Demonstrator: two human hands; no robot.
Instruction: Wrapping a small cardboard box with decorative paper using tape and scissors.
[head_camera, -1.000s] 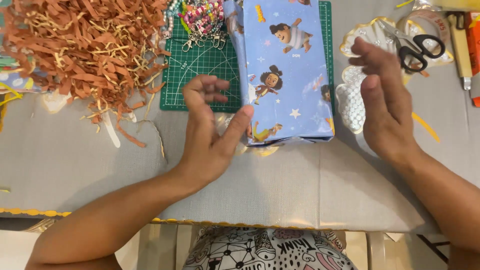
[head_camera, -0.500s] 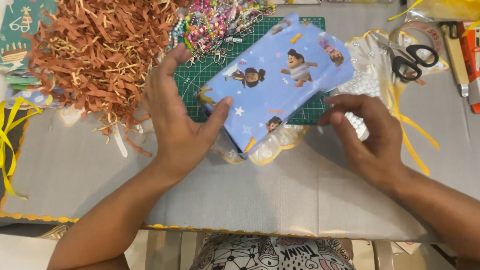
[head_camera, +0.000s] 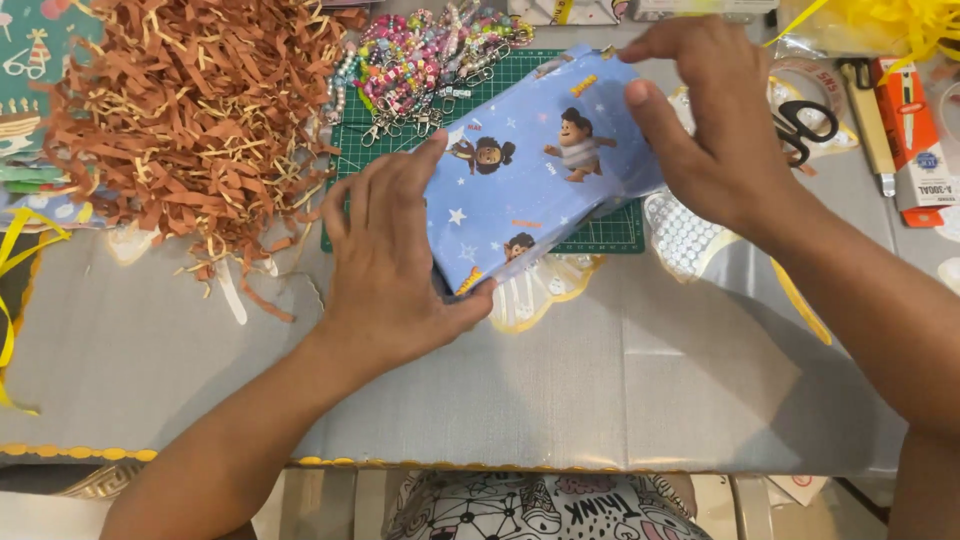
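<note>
In the middle of the frame we see the blue wrapped box (head_camera: 530, 190) lying tilted on the green cutting mat (head_camera: 600, 232), held at both ends. The left hand (head_camera: 390, 270) lies flat on its lower-left end with fingers spread and thumb under the edge, and the right hand (head_camera: 710, 120) grips its upper-right end with fingers curled over. The brown paper shreds (head_camera: 190, 120) fill the upper left, and the scissors (head_camera: 805, 122) lie at the upper right.

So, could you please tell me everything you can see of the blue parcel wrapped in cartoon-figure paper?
The flat rectangular blue parcel wrapped in glossy cartoon-figure paper, printed with stars and small figures, lies slanted over the green cutting mat. The left hand presses its near end; the right hand grips its far end.
</note>
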